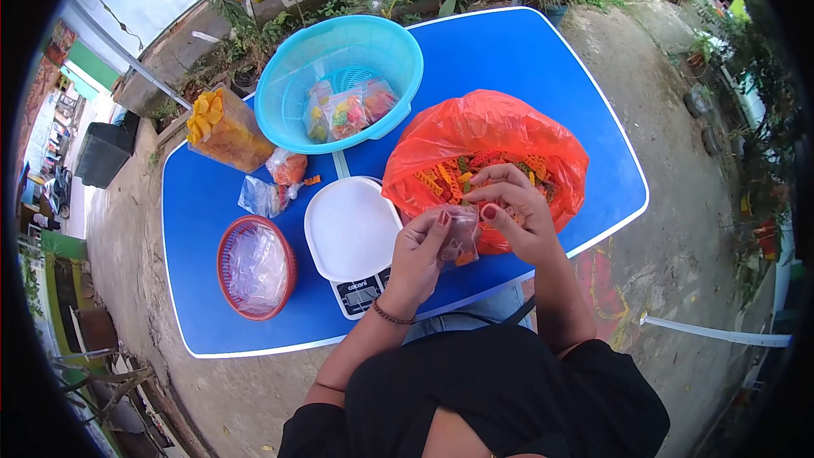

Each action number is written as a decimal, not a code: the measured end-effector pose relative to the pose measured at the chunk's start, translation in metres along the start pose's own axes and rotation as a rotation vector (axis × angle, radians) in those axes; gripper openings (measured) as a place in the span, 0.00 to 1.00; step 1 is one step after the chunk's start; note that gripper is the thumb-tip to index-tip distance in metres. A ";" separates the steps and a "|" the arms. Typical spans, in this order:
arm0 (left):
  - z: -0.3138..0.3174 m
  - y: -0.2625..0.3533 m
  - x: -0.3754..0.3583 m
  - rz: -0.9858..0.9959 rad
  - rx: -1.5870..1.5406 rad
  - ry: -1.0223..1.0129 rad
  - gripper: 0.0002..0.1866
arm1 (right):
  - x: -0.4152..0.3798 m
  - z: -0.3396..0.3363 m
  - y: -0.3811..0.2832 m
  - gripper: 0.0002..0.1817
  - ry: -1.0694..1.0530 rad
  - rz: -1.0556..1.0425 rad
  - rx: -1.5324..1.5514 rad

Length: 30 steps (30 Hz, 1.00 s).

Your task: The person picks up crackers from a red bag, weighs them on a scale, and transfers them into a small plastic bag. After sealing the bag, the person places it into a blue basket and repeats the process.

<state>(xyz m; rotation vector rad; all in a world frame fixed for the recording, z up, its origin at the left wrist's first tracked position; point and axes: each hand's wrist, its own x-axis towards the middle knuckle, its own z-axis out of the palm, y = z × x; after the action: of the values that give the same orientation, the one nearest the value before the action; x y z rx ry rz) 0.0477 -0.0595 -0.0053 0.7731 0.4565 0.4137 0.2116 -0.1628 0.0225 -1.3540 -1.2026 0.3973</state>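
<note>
Head view: close in front of me, my left hand pinches the near-left edge of a small clear bag, thumb on top. My right hand is half curled at the bag's other side, thumb and fingers seemingly parted; I cannot tell whether it has hold of the plastic. A few orange pieces sit low in the bag.

I judge it best to keep my left pinch firm but light, the bag upright and its mouth spread, so nothing snags or spills. Just beyond, at one o'clock, the red bag gapes with colored snacks; staying over it should catch any drops. At nine o'clock is the scale with its white tray; I'd keep my left wrist off it. Farther, at eleven, packed bags lie in the blue basin.
</note>
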 end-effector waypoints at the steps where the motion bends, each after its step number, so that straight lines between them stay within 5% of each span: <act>1: 0.013 0.004 -0.001 -0.009 -0.078 0.056 0.17 | 0.000 0.001 0.003 0.09 0.098 0.032 0.080; 2: 0.020 0.006 -0.001 -0.018 -0.155 0.111 0.17 | -0.001 -0.004 0.002 0.09 0.142 0.152 0.116; 5: 0.002 0.001 0.003 -0.002 0.258 0.017 0.17 | 0.001 -0.020 -0.003 0.10 0.065 0.303 -0.269; 11: 0.006 -0.012 0.003 0.244 0.921 -0.273 0.12 | -0.024 -0.018 0.011 0.15 -0.241 0.167 -0.812; 15: 0.005 -0.012 0.002 0.334 1.197 -0.363 0.08 | -0.025 -0.017 0.011 0.16 -0.183 0.185 -0.905; 30: 0.000 -0.008 -0.004 0.221 1.159 -0.391 0.11 | -0.016 -0.027 0.022 0.04 0.135 0.086 -0.826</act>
<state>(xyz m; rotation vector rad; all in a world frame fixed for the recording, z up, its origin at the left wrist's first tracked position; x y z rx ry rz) 0.0458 -0.0667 -0.0109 1.9986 0.2057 0.1563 0.2360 -0.1844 0.0021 -2.0990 -1.2457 -0.1689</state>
